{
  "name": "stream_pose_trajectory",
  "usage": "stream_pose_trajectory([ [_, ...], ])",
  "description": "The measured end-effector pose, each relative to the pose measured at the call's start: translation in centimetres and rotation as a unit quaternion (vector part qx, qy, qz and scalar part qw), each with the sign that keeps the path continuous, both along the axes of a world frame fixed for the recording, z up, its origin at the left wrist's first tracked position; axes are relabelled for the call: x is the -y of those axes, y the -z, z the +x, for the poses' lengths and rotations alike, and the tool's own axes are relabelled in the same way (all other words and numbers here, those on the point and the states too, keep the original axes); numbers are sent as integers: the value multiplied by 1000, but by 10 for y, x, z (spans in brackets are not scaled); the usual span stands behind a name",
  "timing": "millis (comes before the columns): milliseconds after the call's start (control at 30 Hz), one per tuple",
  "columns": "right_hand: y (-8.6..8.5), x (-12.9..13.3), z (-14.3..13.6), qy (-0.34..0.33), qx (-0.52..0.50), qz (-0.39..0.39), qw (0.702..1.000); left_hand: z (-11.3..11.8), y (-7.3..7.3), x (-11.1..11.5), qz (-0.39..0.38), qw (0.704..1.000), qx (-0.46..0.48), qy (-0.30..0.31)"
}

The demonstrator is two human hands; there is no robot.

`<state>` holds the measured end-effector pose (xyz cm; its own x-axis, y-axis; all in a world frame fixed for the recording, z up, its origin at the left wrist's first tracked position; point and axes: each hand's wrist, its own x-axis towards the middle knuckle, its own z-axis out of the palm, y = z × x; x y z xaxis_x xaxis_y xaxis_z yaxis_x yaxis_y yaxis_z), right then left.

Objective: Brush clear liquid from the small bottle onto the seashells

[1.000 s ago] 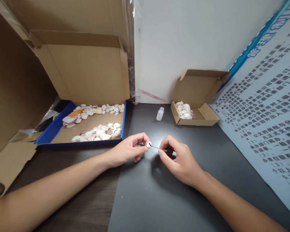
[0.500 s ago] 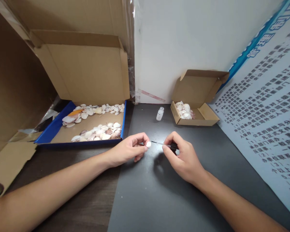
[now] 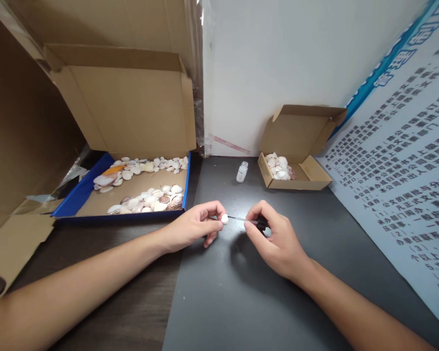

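Observation:
Between thumb and fingers, my left hand point(image 3: 199, 224) pinches a small white shell point(image 3: 224, 219) above the dark grey mat. My right hand point(image 3: 272, 236) is closed on the black cap of a thin applicator brush point(image 3: 237, 219), whose stem points left. The brush's dark tip meets the shell's upper right edge, or lies just beside it. Beyond the hands stands an uncapped small glass bottle point(image 3: 242, 172) with whitish contents.
A blue-sided cardboard box point(image 3: 95, 202), lid raised, holds rows of shells point(image 3: 146, 201) at the left. At the back right, a smaller open cardboard box point(image 3: 298, 184) holds white shells point(image 3: 278, 166). A printed poster point(image 3: 398, 170) lines the right side.
My right hand has shifted slightly left, bringing the brush tip up to the shell. My left hand stays almost in place with the shell.

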<state>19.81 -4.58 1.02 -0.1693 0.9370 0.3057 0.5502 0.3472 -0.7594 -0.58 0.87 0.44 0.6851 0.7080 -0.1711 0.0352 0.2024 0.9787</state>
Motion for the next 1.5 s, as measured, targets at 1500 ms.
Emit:
stream_pose_trajectory([
  [1500,-1,-1,-2,54,1,12,998,0,0,0,23,1000,-19,-6],
])
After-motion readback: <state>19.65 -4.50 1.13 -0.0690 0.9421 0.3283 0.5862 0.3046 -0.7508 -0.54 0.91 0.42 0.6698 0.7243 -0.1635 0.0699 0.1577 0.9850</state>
